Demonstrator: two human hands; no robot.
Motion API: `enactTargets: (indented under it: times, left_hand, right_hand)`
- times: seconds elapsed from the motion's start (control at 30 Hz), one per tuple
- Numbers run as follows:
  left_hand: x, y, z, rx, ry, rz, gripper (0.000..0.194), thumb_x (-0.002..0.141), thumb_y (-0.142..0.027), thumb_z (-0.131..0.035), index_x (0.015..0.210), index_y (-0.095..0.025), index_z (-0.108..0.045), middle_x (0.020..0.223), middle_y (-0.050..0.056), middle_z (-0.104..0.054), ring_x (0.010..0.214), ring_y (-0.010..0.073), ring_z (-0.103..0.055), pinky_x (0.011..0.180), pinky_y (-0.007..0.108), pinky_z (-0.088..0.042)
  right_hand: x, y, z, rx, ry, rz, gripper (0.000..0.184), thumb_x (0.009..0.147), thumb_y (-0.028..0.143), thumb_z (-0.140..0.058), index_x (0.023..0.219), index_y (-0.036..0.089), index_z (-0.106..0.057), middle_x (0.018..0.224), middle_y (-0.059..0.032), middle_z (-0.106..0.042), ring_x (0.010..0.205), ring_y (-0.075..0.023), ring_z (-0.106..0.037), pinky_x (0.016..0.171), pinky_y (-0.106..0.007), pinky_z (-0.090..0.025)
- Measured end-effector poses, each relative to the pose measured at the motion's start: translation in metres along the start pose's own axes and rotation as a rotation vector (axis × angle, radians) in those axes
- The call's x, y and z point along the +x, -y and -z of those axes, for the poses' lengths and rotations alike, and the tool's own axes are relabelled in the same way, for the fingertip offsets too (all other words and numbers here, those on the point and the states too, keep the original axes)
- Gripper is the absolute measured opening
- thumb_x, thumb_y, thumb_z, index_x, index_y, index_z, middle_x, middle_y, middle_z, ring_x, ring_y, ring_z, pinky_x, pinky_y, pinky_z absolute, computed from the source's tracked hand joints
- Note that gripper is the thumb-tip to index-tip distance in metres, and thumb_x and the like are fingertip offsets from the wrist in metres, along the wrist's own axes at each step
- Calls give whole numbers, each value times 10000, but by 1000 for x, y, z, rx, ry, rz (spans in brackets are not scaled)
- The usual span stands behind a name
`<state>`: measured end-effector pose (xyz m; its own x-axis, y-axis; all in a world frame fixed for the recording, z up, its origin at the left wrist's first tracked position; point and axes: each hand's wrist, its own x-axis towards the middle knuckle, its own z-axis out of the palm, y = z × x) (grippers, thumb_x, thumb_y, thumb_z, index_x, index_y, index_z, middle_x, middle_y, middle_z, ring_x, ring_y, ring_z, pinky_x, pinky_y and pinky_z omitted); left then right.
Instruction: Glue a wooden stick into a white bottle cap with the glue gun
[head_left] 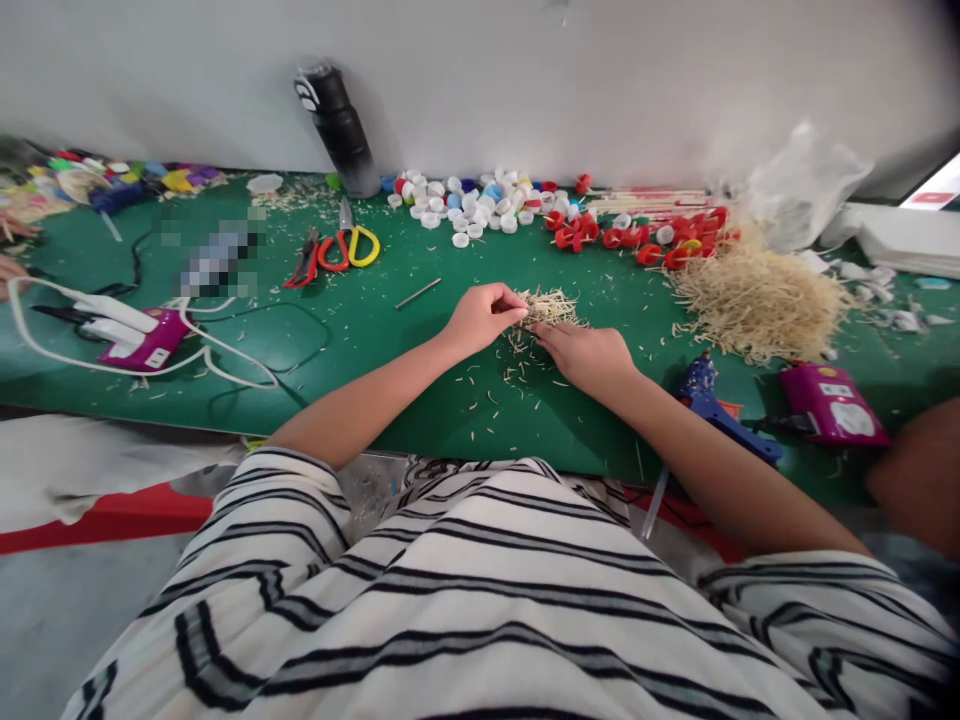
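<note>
Beige strands (559, 303) lie centre, hands nearly together over them; whether left hand (491, 315) or right hand (589, 355) grips any, cannot tell. Black bottle (341, 130), far left: contents hidden, white marking illegible. Plastic bag (806, 185), far right.

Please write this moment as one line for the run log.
left hand: at small shavings pile | right hand: same pile, near side | further right: glue gun, larger shavings pile

Light was soft, mod. bright, w/ shadows on tabletop (360, 325); edges stretched, far R blurry, top R corner dk.
</note>
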<state>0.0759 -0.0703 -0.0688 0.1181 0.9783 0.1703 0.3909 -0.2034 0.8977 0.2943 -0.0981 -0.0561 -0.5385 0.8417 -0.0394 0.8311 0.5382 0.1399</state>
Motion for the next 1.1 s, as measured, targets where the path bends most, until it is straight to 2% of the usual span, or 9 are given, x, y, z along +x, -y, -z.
enactTargets:
  times: [0.17, 0.33, 0.57, 0.9, 1.1]
  left_hand:
    - [-2, -2, 1, -21, -11, 26, 96, 865, -113, -777, 820, -181, -728, 867, 36, -808, 718, 105, -660, 762, 300, -548]
    - [-3, -2, 3, -28, -24, 28, 169, 852, -156, -808, 741, -191, -686, 763, 20, -760, 655, 104, -610, 694, 300, -500]
    - [0, 0, 0, -11, -43, 16, 164, 820, -214, -823, 731, -191, -687, 733, 16, -746, 650, 111, -600, 673, 303, -475]
    - [-1, -1, 0, -21, -37, 30, 176, 830, -191, -820, 730, -187, -675, 785, 28, -778, 670, 110, -620, 690, 304, -480]
    - [-1, 1, -1, 8, -44, 25, 221, 824, -209, -849, 709, -199, -660, 747, 12, -758, 639, 111, -599, 651, 305, -458]
  right_hand:
    - [-2, 0, 2, -18, 33, 17, 563, 1182, 436, -231, 1634, 318, -546, 1363, -107, -782, 1018, -253, -746, 640, -336, -292]
    - [-4, -2, 1, -30, 30, 61, 552, 1175, 396, -249, 1599, 302, -590, 1285, -96, -800, 970, -246, -739, 611, -351, -252]
    - [3, -3, 2, 1, -70, -1, 567, 1178, 453, -236, 1610, 347, -587, 1318, -84, -797, 1010, -229, -731, 629, -338, -271]
    - [0, -1, -5, -15, 13, 54, 559, 1181, 433, -237, 1612, 316, -573, 1291, -95, -802, 962, -231, -729, 628, -337, -231]
    - [3, 0, 1, 19, -43, -1, 587, 1185, 465, -219, 1567, 312, -638, 1256, -85, -813, 988, -227, -731, 621, -351, -214]
